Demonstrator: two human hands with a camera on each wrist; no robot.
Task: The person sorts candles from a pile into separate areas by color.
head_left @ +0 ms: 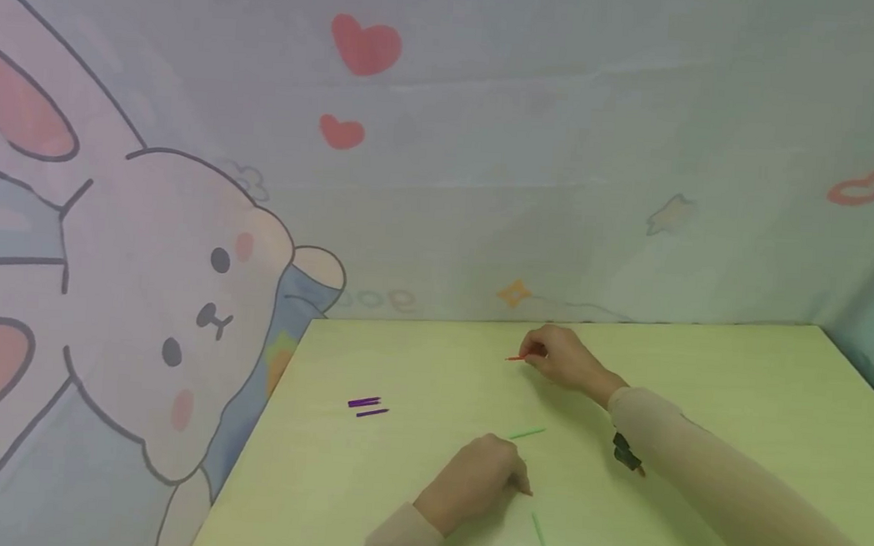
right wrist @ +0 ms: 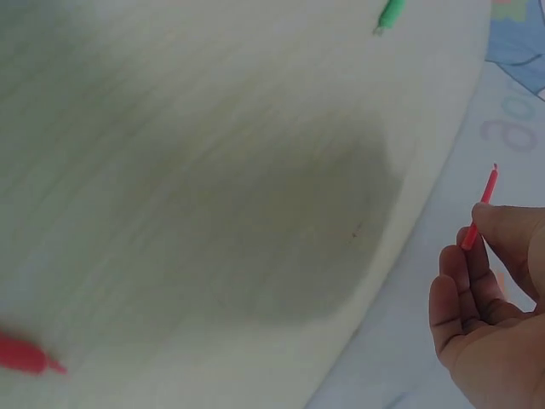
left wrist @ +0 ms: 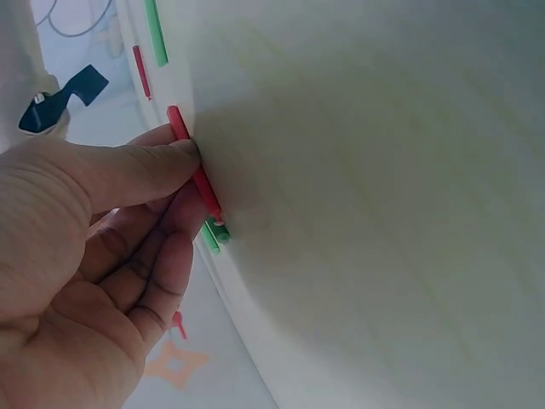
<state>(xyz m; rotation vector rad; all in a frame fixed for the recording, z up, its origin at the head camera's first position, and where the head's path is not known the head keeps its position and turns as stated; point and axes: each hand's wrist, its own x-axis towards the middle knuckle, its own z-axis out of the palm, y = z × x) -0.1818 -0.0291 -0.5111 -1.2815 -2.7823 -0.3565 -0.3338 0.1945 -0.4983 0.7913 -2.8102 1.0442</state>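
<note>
My left hand is low over the near middle of the table, pinching a thin red candle between thumb and fingers. Farther back, near the table's rear edge, my right hand holds another red candle by its lower end, wick pointing away from the fingertips. One green candle lies just beyond the left hand, and a second green candle lies on its near right side. Partly hidden below the right forearm is one more red candle, lying on the table.
Several purple candles lie close together on the left part of the yellow-green table. Behind the table rises a cloth backdrop printed with a rabbit and hearts. A dark wrist strap piece hangs under the right sleeve.
</note>
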